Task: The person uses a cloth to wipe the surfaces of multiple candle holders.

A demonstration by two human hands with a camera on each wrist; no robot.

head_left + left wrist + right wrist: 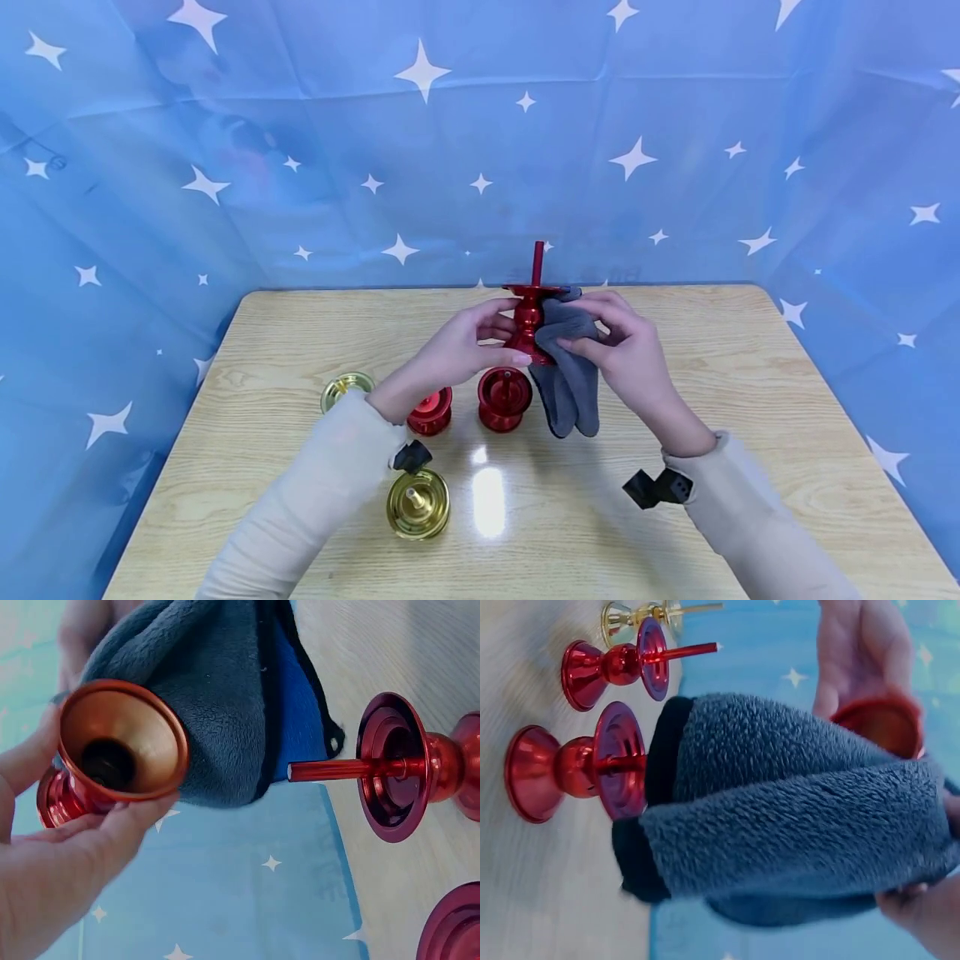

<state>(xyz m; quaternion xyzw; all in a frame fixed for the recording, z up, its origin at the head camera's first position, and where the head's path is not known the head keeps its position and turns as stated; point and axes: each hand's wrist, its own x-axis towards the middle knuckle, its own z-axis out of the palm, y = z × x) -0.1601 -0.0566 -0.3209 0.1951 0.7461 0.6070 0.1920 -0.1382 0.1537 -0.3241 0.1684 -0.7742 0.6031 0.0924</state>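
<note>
My left hand (472, 337) holds a shiny red candlestick (529, 317) upright above the table, its thin stem pointing up. In the left wrist view the hollow underside of its base (154, 742) shows, with thumb and fingers around it. My right hand (633, 358) pinches a folded grey plush cloth (573, 367), which lies against the candlestick's right side and hangs below it. A blue face of the cloth (296, 712) appears in the left wrist view. Part of the candlestick is hidden behind the cloth in the right wrist view.
Two more red candlesticks stand on the wooden table (712, 358), one (504, 404) just below the held one, another (430, 414) beside my left forearm. A gold candlestick (418, 508) stands nearer; another gold one (347, 385) is partly behind the left sleeve. A blue starry curtain (480, 150) hangs behind.
</note>
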